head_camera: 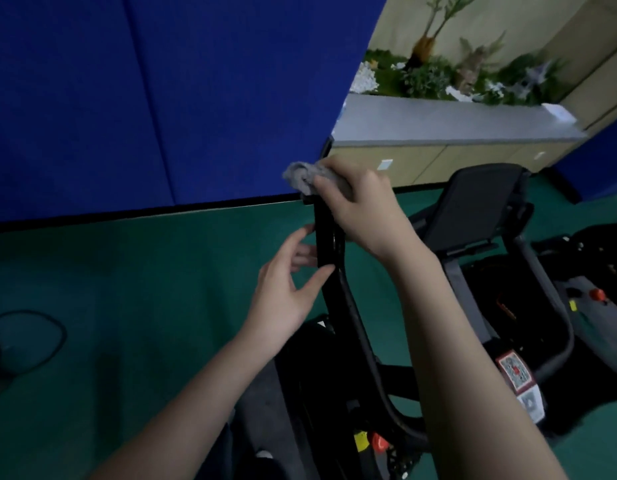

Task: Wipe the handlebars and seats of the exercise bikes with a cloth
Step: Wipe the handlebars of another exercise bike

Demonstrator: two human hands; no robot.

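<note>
A black handlebar (pixel 329 247) rises from the exercise bike below me, curving up to its tip near the blue wall. My right hand (pixel 364 206) grips a crumpled grey cloth (pixel 302 178) wrapped over the top end of the bar. My left hand (pixel 288 292) sits lower on the bar's left side, thumb and fingers loosely around it. A second bike's black padded seat back (pixel 480 206) stands to the right, untouched.
A blue padded wall (pixel 161 98) stands behind on green floor (pixel 144 271). A low cabinet (pixel 456 140) with plants (pixel 456 71) sits at the back right. A black cable (pixel 33 337) loops on the floor at left. Red knobs and QR labels (pixel 516 372) mark the bike frames.
</note>
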